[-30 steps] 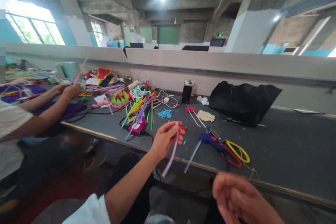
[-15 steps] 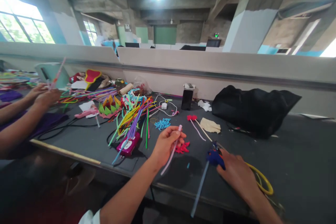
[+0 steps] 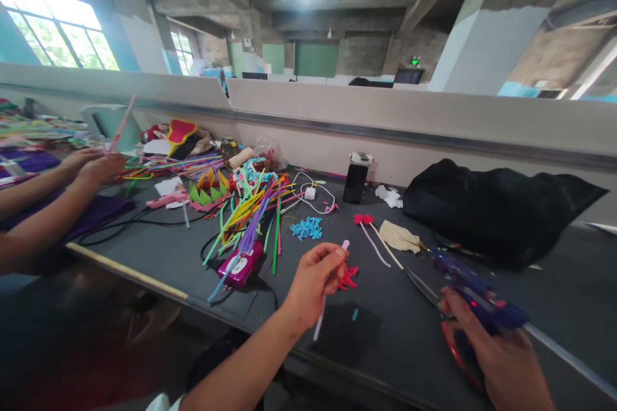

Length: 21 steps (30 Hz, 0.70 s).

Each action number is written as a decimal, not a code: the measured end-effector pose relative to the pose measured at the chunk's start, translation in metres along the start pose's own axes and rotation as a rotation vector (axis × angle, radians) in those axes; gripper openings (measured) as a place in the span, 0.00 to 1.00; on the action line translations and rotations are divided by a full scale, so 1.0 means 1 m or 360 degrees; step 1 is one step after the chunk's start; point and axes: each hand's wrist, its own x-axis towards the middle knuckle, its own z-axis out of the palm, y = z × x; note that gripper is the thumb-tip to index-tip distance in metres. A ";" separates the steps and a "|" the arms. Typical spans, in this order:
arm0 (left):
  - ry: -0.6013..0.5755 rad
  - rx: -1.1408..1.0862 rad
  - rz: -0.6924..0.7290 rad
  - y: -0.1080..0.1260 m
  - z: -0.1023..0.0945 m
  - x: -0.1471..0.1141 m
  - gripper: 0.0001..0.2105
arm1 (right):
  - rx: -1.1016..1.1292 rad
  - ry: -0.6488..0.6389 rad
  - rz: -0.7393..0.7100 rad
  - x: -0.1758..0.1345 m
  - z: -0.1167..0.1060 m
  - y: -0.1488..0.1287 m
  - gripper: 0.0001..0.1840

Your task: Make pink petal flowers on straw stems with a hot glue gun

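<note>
- The lilac strip (image 3: 320,324) is above the near part of the dark table (image 3: 385,343), upright but leaning, its short upper end poking out over the fingers and its longer tail hanging below them.
- The left hand (image 3: 315,279) has it in a light pinch between thumb and fingertips, the other fingers loosely curled. A small, steady grip like this suits such a slim piece; squeezing harder would probably flatten or bend it.
- The right hand (image 3: 504,347) is closed around the blue glue gun (image 3: 477,295), thumb along the near side; the far fingers are hidden, so whether one presses the trigger I cannot tell.
- The nozzle points away from the left hand, at the edge of the beige cloth (image 3: 398,236); contact there is unclear. A small red light glows on the body, so treating the tip as hot and keeping it clear of bare fingers seems wise.
- A long translucent stick (image 3: 569,359) juts from the back of the gun, and needs room to swing without catching.
- The scissors (image 3: 423,286) lie just beneath the gun and right hand, blade showing; lifting the gun clear of them looks safer than dragging it across.
- Red pieces (image 3: 349,277) sit just behind the left hand, with blue pieces (image 3: 307,228) farther back. Keeping the wrist off them should prevent scattering.
- Near the cloth lies a red flower shape (image 3: 363,219).
</note>
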 end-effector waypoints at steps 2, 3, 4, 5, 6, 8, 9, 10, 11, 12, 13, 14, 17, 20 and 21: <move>-0.0017 -0.0004 -0.0008 -0.001 0.001 -0.001 0.09 | 0.0240 -0.0157 0.0067 -0.001 -0.002 -0.020 0.24; -0.0027 -0.0007 -0.0005 -0.001 0.002 0.000 0.09 | 0.0426 -0.0272 0.0113 -0.002 -0.001 -0.030 0.24; -0.0035 -0.0009 0.0000 -0.001 0.002 0.000 0.09 | 0.0575 -0.0330 0.0121 -0.004 0.001 -0.040 0.23; -0.0041 -0.0008 0.0006 -0.001 0.003 0.000 0.09 | 0.0666 -0.0413 0.0107 -0.006 0.004 -0.048 0.21; -0.0044 -0.0006 0.0009 -0.002 0.003 0.001 0.09 | 0.0722 -0.0466 0.0093 -0.009 0.008 -0.054 0.21; -0.0034 -0.0004 0.0012 -0.002 0.004 0.001 0.10 | 0.0739 -0.0464 0.0093 -0.017 0.017 -0.059 0.20; -0.0025 -0.0006 0.0007 -0.002 0.004 0.001 0.10 | 0.0716 -0.0443 0.0110 -0.022 0.021 -0.059 0.20; -0.0015 -0.0008 -0.0001 -0.003 0.004 0.001 0.10 | 0.0707 -0.0429 0.0125 -0.027 0.025 -0.056 0.20; -0.0003 -0.0010 -0.0013 -0.003 0.005 0.000 0.10 | 0.0708 -0.0406 0.0151 -0.031 0.029 -0.053 0.20; 0.0009 -0.0008 -0.0031 -0.003 0.005 -0.001 0.10 | 0.0714 -0.0412 0.0172 -0.034 0.032 -0.050 0.21; 0.0021 -0.0003 -0.0050 -0.004 0.005 -0.002 0.11 | 0.0723 -0.0428 0.0184 -0.036 0.034 -0.048 0.22; 0.0032 0.0003 -0.0069 -0.004 0.005 -0.003 0.11 | 0.0722 -0.0443 0.0192 -0.037 0.035 -0.047 0.23; 0.0071 0.0007 -0.0085 -0.004 0.004 -0.004 0.12 | 0.0702 -0.0447 0.0172 -0.038 0.035 -0.051 0.26; 0.0117 -0.0001 -0.0065 -0.004 0.003 -0.004 0.12 | 0.0724 -0.0437 0.0150 -0.039 0.035 -0.058 0.28; 0.0126 0.0002 -0.0062 -0.004 0.003 -0.004 0.12 | 0.0735 -0.0449 0.0154 -0.041 0.036 -0.059 0.28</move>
